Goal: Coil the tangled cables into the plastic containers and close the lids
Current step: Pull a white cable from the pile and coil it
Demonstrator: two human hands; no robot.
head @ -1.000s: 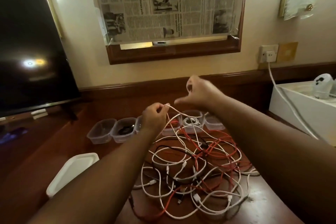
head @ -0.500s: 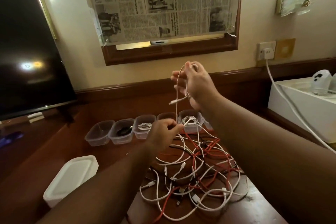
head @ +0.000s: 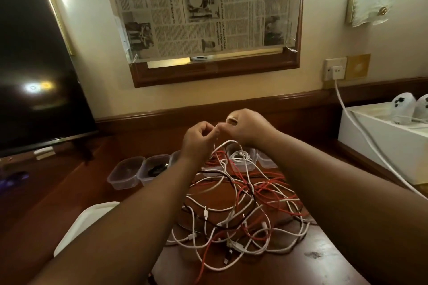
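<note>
The left hand [head: 196, 137] and right hand [head: 246, 126], raised close together with fingers curled, both pinch a thin white cable [head: 223, 146], which drops from them in a loose curve toward the person. It joins the tangle of white, red and black cables [head: 243, 210] spread on the wooden table [head: 324, 259] below the hands. Just beyond the hands stands a row of clear plastic containers [head: 126, 172].

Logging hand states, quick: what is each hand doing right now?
Left hand: fingers curled, pinching a white cable lifted off the tangle.
Right hand: fingers curled on the same white cable.
</note>
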